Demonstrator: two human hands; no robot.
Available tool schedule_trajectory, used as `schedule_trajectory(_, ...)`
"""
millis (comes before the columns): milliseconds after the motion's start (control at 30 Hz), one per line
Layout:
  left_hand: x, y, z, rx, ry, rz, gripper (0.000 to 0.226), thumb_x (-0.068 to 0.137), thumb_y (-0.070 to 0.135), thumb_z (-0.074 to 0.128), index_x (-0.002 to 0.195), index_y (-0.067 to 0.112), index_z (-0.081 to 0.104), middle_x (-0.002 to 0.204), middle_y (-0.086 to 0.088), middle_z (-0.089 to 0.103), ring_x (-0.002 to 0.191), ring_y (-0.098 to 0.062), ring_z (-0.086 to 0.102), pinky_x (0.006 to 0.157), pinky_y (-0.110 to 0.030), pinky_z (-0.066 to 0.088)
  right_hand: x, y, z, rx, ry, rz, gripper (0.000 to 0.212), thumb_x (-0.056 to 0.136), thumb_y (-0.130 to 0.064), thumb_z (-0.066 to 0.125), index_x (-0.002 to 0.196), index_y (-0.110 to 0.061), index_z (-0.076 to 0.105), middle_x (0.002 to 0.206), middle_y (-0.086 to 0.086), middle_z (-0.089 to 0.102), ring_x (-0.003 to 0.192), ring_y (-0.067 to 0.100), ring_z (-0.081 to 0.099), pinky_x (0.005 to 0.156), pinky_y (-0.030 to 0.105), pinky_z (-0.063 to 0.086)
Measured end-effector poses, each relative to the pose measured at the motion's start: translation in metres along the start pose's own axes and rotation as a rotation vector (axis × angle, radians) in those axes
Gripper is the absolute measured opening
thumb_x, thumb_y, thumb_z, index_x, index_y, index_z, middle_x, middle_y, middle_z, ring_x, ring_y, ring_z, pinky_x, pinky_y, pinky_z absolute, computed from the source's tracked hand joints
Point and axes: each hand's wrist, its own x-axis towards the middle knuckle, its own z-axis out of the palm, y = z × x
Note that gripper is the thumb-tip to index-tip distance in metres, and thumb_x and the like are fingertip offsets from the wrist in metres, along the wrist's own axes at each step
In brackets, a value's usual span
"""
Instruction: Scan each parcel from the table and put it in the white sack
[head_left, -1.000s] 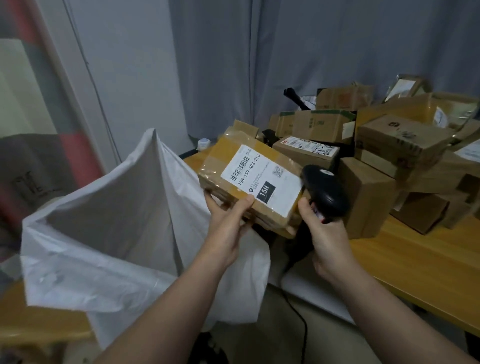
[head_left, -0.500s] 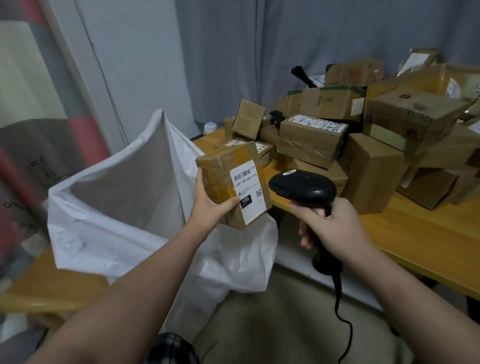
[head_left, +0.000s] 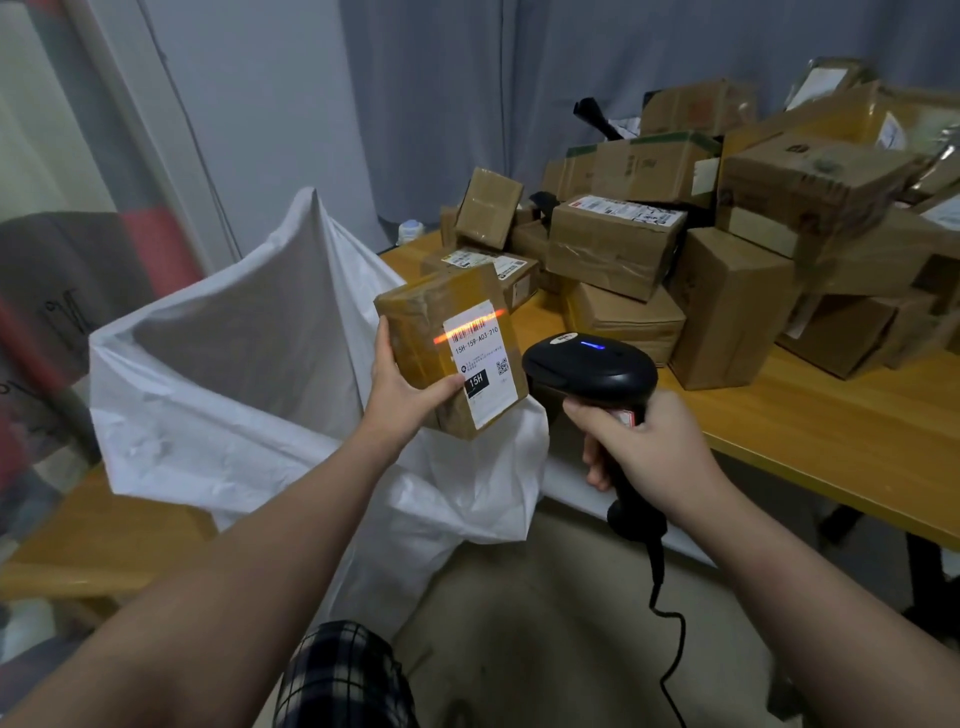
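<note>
The fingers (head_left: 383, 338) of the left hand (head_left: 402, 395) are clamped on a taped brown parcel (head_left: 418, 332), wrapped behind its left side while the thumb presses the front face beside the label (head_left: 480, 358). The parcel is held in the air over the right rim of the white sack (head_left: 234, 364), tilted, with its lower corner in front of the sack's folded edge. A red scan line (head_left: 470, 327) lies across the barcode at the top of the label. The right hand (head_left: 649, 447) has its fingers closed around the grip of a black scanner (head_left: 587, 364), held just right of the sack with its head aimed at the label and a blue light (head_left: 592, 345) lit on top. The scanner's cable (head_left: 670, 639) hangs down below the hand, right of the sack's base. The sack stands open, its mouth facing the person. To the right of the sack and behind it runs a wooden desk (head_left: 831, 431) carrying a heap of cardboard parcels (head_left: 727, 301), several with white labels. Behind the sack hangs a grey curtain (head_left: 519, 78). To the left of the sack, touching it, is a wooden seat (head_left: 104, 530).
</note>
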Motion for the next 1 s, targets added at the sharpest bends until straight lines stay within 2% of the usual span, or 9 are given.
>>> schedule_trajectory(133,-0.001,-0.002,0.001,0.006,-0.012,-0.006,0.118,0.06,0.041,0.086,0.147,0.045,0.007,0.149,0.005,0.034,0.134,-0.019,0.039,0.105,-0.054,0.041,0.001,0.0,-0.002,-0.018,-0.011,-0.027,0.02,0.088,-0.022,0.067,0.074,-0.009,0.062,0.055,0.011,0.062,0.047,0.023,0.061,0.048,0.027,0.051)
schedule_trajectory(233,0.001,0.0,-0.002,0.015,-0.008,0.024,0.116,0.065,0.037,0.086,0.148,0.043,0.006,0.15,0.005,0.032,0.135,-0.019,0.038,0.106,-0.052,0.04,0.005,0.002,0.0,-0.023,-0.031,-0.042,0.02,0.088,-0.02,0.068,0.072,-0.009,0.062,0.056,0.011,0.061,0.046,0.02,0.06,0.048,0.025,0.051)
schedule_trajectory(367,0.004,0.007,-0.017,0.093,0.031,0.057,0.126,0.047,0.067,0.083,0.144,0.05,0.004,0.152,0.005,0.028,0.137,-0.018,0.035,0.107,-0.052,0.04,0.014,0.01,0.01,0.011,-0.036,-0.065,0.015,0.086,-0.016,0.068,0.08,-0.003,0.063,0.06,0.013,0.058,0.049,0.017,0.057,0.05,0.023,0.049)
schedule_trajectory(433,0.008,0.011,-0.026,0.161,0.049,0.084,0.128,0.052,0.06,0.086,0.148,0.043,0.002,0.153,0.002,0.024,0.139,-0.018,0.032,0.11,-0.051,0.036,0.023,0.018,0.016,0.025,-0.028,-0.048,0.018,0.085,-0.013,0.068,0.083,0.003,0.061,0.062,0.013,0.054,0.05,0.014,0.055,0.05,0.022,0.047)
schedule_trajectory(533,0.023,0.012,-0.033,0.388,0.104,0.067,0.124,0.066,0.038,0.085,0.152,0.033,-0.004,0.15,-0.007,0.02,0.135,-0.024,0.032,0.108,-0.043,0.034,0.044,0.035,0.026,0.002,-0.053,0.006,0.013,0.085,-0.013,0.069,0.08,-0.006,0.06,0.057,0.006,0.051,0.049,0.01,0.053,0.051,0.026,0.046)
schedule_trajectory(667,0.043,-0.009,-0.031,0.638,0.093,-0.15,0.128,0.066,0.037,0.085,0.15,0.035,-0.011,0.143,-0.014,0.023,0.124,-0.035,0.042,0.1,-0.043,0.039,0.077,0.063,0.045,-0.031,-0.123,0.089,0.009,0.086,-0.015,0.069,0.084,-0.014,0.061,0.062,0.003,0.054,0.054,0.013,0.054,0.05,0.025,0.046)
schedule_trajectory(833,0.037,-0.067,-0.038,0.634,0.101,-0.47,0.13,0.064,0.031,0.087,0.151,0.034,-0.01,0.143,-0.02,0.023,0.127,-0.04,0.037,0.106,-0.047,0.035,0.114,0.09,0.067,-0.149,-0.226,0.117,0.015,0.085,-0.018,0.07,0.093,-0.008,0.062,0.068,0.007,0.058,0.057,0.008,0.056,0.055,0.023,0.048)
schedule_trajectory(933,0.023,-0.09,-0.047,0.718,0.096,-0.582,0.126,0.067,0.038,0.083,0.151,0.033,-0.011,0.14,-0.02,0.026,0.126,-0.041,0.038,0.106,-0.049,0.037,0.133,0.095,0.081,-0.24,-0.259,0.087,0.02,0.084,-0.019,0.069,0.091,-0.002,0.061,0.079,0.022,0.062,0.067,0.022,0.06,0.067,0.036,0.053)
schedule_trajectory(1000,0.016,-0.095,-0.051,0.767,0.096,-0.61,0.118,0.072,0.042,0.079,0.151,0.033,-0.008,0.141,-0.02,0.026,0.126,-0.041,0.038,0.105,-0.051,0.036,0.142,0.095,0.089,-0.253,-0.277,0.057,0.021,0.083,-0.019,0.069,0.088,-0.001,0.06,0.079,0.023,0.062,0.075,0.033,0.063,0.074,0.045,0.055)
